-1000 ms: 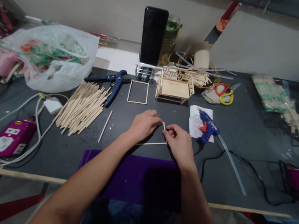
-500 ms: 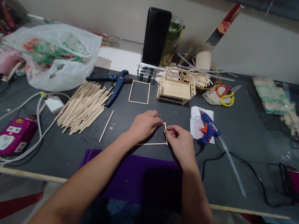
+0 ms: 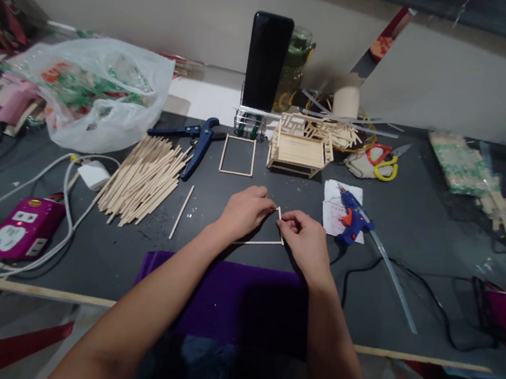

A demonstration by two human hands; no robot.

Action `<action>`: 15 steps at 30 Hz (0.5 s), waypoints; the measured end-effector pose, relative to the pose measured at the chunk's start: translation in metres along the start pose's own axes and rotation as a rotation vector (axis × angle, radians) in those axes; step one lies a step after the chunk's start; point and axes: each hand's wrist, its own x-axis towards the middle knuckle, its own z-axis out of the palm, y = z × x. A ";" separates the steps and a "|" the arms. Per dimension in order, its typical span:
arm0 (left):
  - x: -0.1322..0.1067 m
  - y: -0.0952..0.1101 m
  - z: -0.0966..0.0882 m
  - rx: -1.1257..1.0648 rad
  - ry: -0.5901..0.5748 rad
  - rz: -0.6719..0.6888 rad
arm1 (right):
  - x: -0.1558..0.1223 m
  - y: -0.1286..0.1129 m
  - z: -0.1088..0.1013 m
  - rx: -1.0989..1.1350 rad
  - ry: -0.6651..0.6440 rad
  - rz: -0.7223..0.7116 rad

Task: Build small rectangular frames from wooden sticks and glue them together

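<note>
My left hand [image 3: 246, 211] is closed, its thumb and fingertips pinched at the far end of a short wooden stick [image 3: 282, 238]. Closed on the same stick from the other side is my right hand [image 3: 306, 238]. At its near end this stick meets another wooden stick [image 3: 257, 243] lying crosswise, forming a corner. The crosswise stick's left end, and anything under my left palm, is hidden. A finished square stick frame [image 3: 235, 173] lies flat beyond my hands. One loose stick [image 3: 181, 212] rests to the left.
A stick pile [image 3: 140, 182], blue cutter [image 3: 199, 150] and plastic bag [image 3: 105, 98] are at left. Behind stand a phone [image 3: 267, 62] and a small stick-built bench [image 3: 300, 152]. At right lie a glue gun [image 3: 354, 217] on paper, scissors [image 3: 385, 165] and a cable [image 3: 431, 298].
Both hands keep their hold on the stick, with almost no movement. The view has shifted very slightly.
</note>
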 end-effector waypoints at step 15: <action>0.000 -0.001 0.000 -0.008 0.006 0.004 | 0.000 -0.001 0.000 0.002 -0.003 0.010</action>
